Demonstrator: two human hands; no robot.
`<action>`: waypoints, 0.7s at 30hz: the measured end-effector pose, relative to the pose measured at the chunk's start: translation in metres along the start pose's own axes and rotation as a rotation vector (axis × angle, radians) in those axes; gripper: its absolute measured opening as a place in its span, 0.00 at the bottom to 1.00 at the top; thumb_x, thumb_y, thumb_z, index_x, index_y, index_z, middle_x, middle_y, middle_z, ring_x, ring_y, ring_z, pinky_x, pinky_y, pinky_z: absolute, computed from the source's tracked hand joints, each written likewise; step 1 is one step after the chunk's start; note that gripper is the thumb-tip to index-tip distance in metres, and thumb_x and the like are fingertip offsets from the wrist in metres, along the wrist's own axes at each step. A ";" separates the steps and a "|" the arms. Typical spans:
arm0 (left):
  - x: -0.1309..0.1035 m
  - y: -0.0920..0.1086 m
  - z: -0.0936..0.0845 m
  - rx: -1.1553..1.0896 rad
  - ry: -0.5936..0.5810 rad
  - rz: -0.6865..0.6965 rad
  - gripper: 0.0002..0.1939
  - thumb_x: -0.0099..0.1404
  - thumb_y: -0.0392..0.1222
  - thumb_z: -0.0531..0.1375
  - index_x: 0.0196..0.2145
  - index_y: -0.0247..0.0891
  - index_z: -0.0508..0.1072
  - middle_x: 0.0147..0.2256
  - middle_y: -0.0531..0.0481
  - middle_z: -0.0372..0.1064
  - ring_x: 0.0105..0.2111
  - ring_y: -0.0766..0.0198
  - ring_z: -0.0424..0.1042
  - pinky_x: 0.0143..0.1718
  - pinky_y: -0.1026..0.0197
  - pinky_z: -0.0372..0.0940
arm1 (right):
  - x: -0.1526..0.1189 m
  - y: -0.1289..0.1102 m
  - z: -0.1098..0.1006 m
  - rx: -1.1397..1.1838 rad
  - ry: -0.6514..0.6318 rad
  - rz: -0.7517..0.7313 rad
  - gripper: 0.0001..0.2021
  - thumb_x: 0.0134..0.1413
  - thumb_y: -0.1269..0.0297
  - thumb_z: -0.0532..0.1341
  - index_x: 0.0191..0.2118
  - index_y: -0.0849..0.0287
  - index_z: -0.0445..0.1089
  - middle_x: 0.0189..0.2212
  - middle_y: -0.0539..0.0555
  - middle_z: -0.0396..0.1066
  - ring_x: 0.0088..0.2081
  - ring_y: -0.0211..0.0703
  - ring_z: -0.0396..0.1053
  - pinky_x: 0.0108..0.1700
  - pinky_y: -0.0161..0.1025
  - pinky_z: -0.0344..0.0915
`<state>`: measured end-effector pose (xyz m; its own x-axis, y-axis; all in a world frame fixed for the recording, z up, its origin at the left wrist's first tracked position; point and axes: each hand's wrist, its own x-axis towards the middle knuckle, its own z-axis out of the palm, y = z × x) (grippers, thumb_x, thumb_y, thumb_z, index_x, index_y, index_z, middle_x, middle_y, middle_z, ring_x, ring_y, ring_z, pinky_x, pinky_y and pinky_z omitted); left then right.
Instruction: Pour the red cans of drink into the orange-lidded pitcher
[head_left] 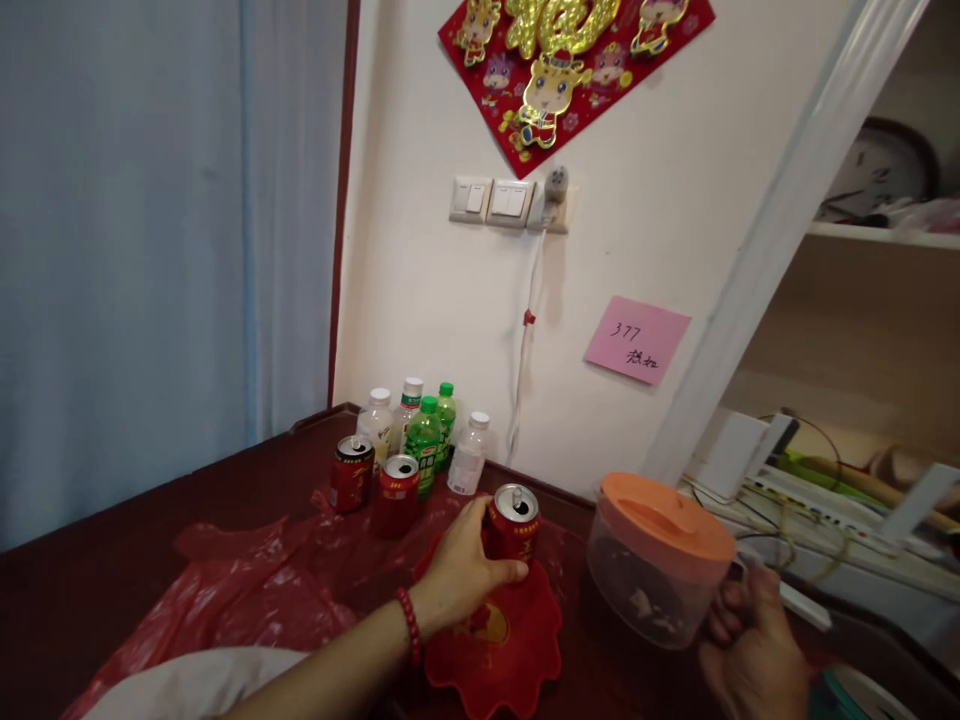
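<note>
My left hand (pixel 459 568), with a red bead bracelet at the wrist, is wrapped round an opened red drink can (pixel 513 530). This can is at the back edge of a red scalloped tray (pixel 517 640); whether it touches the tray I cannot tell. On the right, my right hand (pixel 757 640) grips the handle of a clear plastic pitcher (pixel 637 590) with an orange lid (pixel 667 515). Small pale bits show inside the pitcher. Two more opened red cans, one with a black rim (pixel 352 480) and another (pixel 397 497) nearer the middle, stand left of my left hand.
Several bottles stand by the wall, including a green-capped bottle (pixel 424 445) and a white-capped clear one (pixel 468 458). A crumpled red plastic bag (pixel 247 590) covers the table's left part. White router-like devices (pixel 810 500) and cables sit on the right shelf. A cord (pixel 523 370) hangs down the wall.
</note>
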<state>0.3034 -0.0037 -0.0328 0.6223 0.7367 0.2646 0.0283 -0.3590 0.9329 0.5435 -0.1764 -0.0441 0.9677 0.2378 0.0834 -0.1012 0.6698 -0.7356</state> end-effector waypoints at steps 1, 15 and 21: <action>0.000 -0.001 0.000 0.013 -0.003 -0.009 0.37 0.44 0.37 0.74 0.52 0.40 0.70 0.54 0.40 0.71 0.55 0.43 0.68 0.59 0.46 0.59 | 0.000 -0.002 0.001 -0.003 0.001 0.006 0.28 0.33 0.49 0.78 0.26 0.57 0.60 0.19 0.39 0.54 0.16 0.25 0.48 0.12 0.22 0.48; -0.006 -0.020 -0.002 0.317 -0.056 -0.174 0.40 0.40 0.46 0.76 0.51 0.38 0.68 0.53 0.41 0.69 0.54 0.45 0.68 0.55 0.50 0.61 | 0.009 -0.025 0.017 -0.172 -0.011 0.088 0.28 0.30 0.48 0.78 0.28 0.57 0.63 0.20 0.42 0.63 0.18 0.31 0.60 0.18 0.27 0.62; -0.007 -0.017 -0.005 0.472 -0.167 -0.178 0.49 0.38 0.55 0.77 0.57 0.40 0.68 0.55 0.40 0.65 0.58 0.39 0.63 0.60 0.41 0.57 | 0.022 -0.039 0.038 -0.248 -0.050 0.055 0.29 0.27 0.47 0.79 0.29 0.57 0.64 0.19 0.42 0.63 0.18 0.32 0.59 0.17 0.28 0.60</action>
<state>0.2947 -0.0005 -0.0494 0.6911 0.7219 0.0338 0.4695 -0.4841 0.7384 0.5603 -0.1703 0.0117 0.9492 0.3075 0.0668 -0.0880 0.4630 -0.8820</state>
